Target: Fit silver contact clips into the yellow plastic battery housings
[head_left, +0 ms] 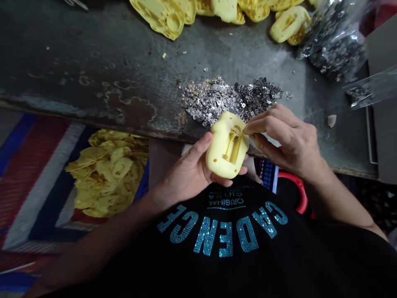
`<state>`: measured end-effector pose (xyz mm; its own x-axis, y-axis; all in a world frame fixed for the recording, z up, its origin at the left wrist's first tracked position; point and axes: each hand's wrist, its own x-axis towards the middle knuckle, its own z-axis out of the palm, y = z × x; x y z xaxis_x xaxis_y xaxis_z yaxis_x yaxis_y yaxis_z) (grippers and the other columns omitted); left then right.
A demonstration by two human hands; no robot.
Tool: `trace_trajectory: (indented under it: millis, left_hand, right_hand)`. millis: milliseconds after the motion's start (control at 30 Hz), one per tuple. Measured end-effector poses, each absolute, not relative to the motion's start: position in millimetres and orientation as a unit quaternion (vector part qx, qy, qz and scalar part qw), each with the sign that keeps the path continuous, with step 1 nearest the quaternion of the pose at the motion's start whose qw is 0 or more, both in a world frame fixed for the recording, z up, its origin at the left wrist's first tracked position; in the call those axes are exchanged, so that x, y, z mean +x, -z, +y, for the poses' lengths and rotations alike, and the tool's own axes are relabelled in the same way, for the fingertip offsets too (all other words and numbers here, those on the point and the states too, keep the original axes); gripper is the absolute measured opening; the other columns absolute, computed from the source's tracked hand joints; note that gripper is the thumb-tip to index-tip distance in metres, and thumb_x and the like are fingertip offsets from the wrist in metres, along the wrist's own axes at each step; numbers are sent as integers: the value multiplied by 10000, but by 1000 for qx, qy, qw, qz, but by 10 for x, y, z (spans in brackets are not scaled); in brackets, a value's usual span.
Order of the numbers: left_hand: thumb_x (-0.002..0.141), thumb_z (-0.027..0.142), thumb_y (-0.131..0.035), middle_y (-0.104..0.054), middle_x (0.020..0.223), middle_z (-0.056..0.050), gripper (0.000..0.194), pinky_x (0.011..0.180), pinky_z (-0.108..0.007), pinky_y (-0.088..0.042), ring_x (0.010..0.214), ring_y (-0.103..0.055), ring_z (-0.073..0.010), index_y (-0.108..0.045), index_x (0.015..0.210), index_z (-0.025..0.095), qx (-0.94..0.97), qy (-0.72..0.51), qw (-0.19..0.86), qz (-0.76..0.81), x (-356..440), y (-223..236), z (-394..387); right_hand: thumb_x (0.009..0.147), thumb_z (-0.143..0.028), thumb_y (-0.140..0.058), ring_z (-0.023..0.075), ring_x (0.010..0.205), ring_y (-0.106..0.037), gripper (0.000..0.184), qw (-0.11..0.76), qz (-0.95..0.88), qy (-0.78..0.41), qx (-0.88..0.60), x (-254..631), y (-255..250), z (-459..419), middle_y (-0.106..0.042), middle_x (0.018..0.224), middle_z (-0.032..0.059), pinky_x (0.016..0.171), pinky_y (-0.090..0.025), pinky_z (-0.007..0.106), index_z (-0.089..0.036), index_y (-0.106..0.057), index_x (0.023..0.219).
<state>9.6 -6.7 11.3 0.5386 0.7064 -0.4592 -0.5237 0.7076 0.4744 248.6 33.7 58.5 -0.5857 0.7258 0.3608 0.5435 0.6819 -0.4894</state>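
Observation:
My left hand [194, 165] grips a yellow plastic shell [221, 163] from the side and below, just over the table's front edge. The shell has rounded corners, small holes and a long battery slot with metal contacts [226, 156] at its ends. My right hand [283, 138] is beside the shell's upper right, its thumb and fingers pinched close to the slot's upper end. Whatever sits between those fingertips is too small or hidden to name. Right behind the shell lies a pile of small metal contact plates [214, 99], silvery on the left and darker on the right.
More yellow shells [164, 18] lie along the back of the dark metal table [77, 74]. Clear plastic bags [338, 49] of metal pieces stand at the back right. Below left, a heap of yellow shells [108, 174] rests on striped cloth. A red ring-shaped thing [299, 192] is under the right forearm.

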Motion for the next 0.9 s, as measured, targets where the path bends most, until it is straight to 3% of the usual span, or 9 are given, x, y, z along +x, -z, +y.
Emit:
trace_trajectory:
  millis: [67, 133, 233, 333, 467, 633, 800, 900]
  left_hand:
    - [847, 687, -918, -857, 1181, -167, 740, 515, -280, -658, 896, -875, -363, -770, 1359, 174, 176, -369, 853, 325, 98, -124, -63]
    - [825, 624, -964, -853, 1211, -140, 722, 528, -309, -672, 892, -874, -365, -750, 1380, 214, 214, -391, 829, 336, 95, -135, -70]
    - [814, 497, -1009, -855, 1210, -94, 701, 557, -297, -660, 839, -863, -304, -727, 1409, 257, 258, -428, 785, 366, 83, -142, -104]
    - [867, 397, -984, -866, 1186, -76, 664, 641, -259, -634, 824, -834, -229, -725, 1465, 270, 317, -444, 752, 370, 67, -121, -148]
    - [927, 314, -936, -863, 1267, -77, 588, 847, -269, -653, 1039, -829, -231, -751, 1484, 281, 364, -464, 721, 364, 35, -71, -192]
    - [950, 366, -906, -858, 1303, -97, 453, 1063, -335, -625, 1191, -807, -264, -835, 1381, 244, 388, -474, 686, 392, -96, -7, -211]
    - [913, 444, -927, -881, 1172, -90, 444, 984, -372, -652, 1090, -821, -293, -873, 1286, 209, 356, -480, 675, 432, -275, 159, -178]
    - [907, 473, -931, -886, 1096, -90, 410, 933, -386, -672, 994, -839, -291, -882, 1215, 206, 324, -521, 652, 446, -417, 251, -184]
  right_hand:
    - [1108, -315, -651, 245, 1004, -726, 132, 316, -848, -187, -381, 2492, -516, 322, -789, 1085, 61, 885, -610, 431, -269, -757, 1172]
    - [1062, -389, -743, 231, 1002, -727, 231, 338, -818, -240, -399, 2491, -451, 341, -791, 1175, 70, 863, -626, 406, -255, -752, 1249]
    - [975, -439, -850, 212, 1036, -744, 446, 339, -773, -339, -414, 2477, -388, 403, -760, 1330, 74, 813, -626, 350, -241, -715, 1352]
    - [952, -410, -865, 192, 1051, -757, 472, 344, -741, -407, -408, 2440, -351, 445, -736, 1366, 70, 777, -614, 301, -230, -696, 1354]
    - [941, -378, -851, 170, 997, -742, 461, 373, -739, -394, -398, 2344, -258, 435, -709, 1324, 50, 804, -629, 305, -248, -677, 1348]
    - [935, -348, -843, 173, 936, -723, 487, 416, -752, -337, -384, 2194, -101, 463, -705, 1249, 39, 834, -660, 351, -297, -659, 1383]
    - [940, -297, -821, 176, 894, -720, 470, 416, -782, -294, -359, 1971, -150, 575, -713, 1218, 37, 810, -677, 372, -322, -662, 1382]
    - [984, -353, -812, 180, 927, -734, 422, 376, -811, -311, -322, 1776, -246, 801, -731, 1228, 53, 833, -686, 370, -293, -675, 1379]
